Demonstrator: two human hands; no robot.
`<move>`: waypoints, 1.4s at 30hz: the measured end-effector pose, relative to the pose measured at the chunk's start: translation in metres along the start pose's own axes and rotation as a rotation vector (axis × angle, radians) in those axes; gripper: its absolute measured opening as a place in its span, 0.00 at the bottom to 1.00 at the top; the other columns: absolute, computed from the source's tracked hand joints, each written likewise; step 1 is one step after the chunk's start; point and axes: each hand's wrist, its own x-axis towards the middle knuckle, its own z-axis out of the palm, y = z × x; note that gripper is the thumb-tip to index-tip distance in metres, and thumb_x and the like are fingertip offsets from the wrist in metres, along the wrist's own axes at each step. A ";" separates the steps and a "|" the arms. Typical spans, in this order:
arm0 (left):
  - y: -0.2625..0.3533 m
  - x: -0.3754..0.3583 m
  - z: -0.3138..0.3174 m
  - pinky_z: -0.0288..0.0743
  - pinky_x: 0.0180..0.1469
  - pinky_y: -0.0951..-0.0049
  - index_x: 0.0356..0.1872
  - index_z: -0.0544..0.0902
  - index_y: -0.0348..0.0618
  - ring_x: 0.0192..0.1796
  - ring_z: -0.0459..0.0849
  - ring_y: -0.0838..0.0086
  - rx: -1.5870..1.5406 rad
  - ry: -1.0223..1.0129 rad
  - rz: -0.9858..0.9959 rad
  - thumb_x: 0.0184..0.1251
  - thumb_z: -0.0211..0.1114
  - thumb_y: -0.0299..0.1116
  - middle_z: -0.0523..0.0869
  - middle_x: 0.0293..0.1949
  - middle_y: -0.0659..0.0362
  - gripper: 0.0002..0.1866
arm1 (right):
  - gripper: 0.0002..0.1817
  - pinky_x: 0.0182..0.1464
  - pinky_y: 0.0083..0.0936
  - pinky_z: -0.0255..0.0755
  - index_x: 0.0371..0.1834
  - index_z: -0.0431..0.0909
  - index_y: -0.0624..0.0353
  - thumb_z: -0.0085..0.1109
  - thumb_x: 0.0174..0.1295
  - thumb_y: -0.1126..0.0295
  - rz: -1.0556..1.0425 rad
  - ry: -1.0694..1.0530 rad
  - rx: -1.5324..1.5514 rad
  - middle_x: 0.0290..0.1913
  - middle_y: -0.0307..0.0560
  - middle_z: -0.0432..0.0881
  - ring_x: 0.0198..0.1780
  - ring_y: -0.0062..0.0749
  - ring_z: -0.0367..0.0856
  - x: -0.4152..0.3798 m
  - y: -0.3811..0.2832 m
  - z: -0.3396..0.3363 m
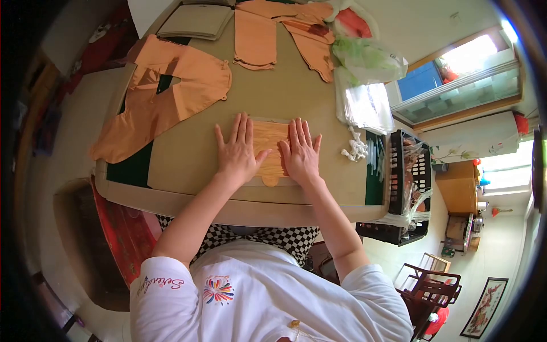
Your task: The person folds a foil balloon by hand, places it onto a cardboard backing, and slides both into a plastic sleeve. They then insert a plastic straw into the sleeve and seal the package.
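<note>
On the table in front of me lies a folded copper-orange foil balloon (269, 148), pressed flat into a rough rectangle with a rounded tab at its near end. A thin pale sheet, perhaps card or a clear bag, shows around its edges. My left hand (237, 151) rests palm down along its left side, fingers stretched out and thumb over the foil. Along the right side, my right hand (301, 151) lies flat in the same way, fingers extended. Neither hand grips anything. What the palms cover is hidden.
Unfolded foil balloons (196, 74) lie at the left, and more foil pieces (254, 37) at the far side. A stack of grey sheets (194, 21) sits far left. At right are clear plastic bags (364, 108), a white bundle (356, 146), thin straws (374, 157) and a black crate (393, 176).
</note>
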 end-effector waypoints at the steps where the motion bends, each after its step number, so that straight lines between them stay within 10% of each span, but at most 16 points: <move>1: 0.000 0.000 0.000 0.35 0.71 0.35 0.72 0.51 0.34 0.77 0.46 0.63 0.004 0.000 0.001 0.65 0.51 0.62 0.51 0.74 0.48 0.46 | 0.33 0.72 0.60 0.33 0.72 0.54 0.61 0.40 0.70 0.51 0.013 0.004 -0.005 0.75 0.51 0.53 0.77 0.44 0.45 -0.001 0.000 0.000; 12: 0.000 0.001 -0.005 0.35 0.72 0.37 0.72 0.49 0.34 0.77 0.44 0.62 0.026 -0.031 -0.009 0.66 0.51 0.61 0.48 0.75 0.49 0.46 | 0.32 0.70 0.64 0.32 0.71 0.57 0.60 0.41 0.70 0.51 0.164 0.115 -0.061 0.75 0.57 0.49 0.77 0.50 0.39 -0.005 0.010 0.007; 24: 0.002 0.000 -0.002 0.34 0.71 0.37 0.72 0.53 0.34 0.77 0.43 0.62 0.088 -0.045 -0.028 0.67 0.48 0.57 0.49 0.75 0.49 0.42 | 0.18 0.71 0.64 0.33 0.59 0.77 0.40 0.48 0.66 0.61 -0.135 0.163 -0.007 0.75 0.49 0.52 0.77 0.51 0.41 0.016 -0.050 0.006; 42: 0.001 -0.001 -0.004 0.37 0.71 0.36 0.71 0.53 0.33 0.77 0.46 0.58 0.020 0.033 0.006 0.67 0.50 0.60 0.53 0.73 0.46 0.44 | 0.22 0.70 0.65 0.35 0.67 0.68 0.37 0.42 0.70 0.57 0.131 0.202 -0.087 0.74 0.52 0.55 0.76 0.51 0.45 -0.008 0.027 0.002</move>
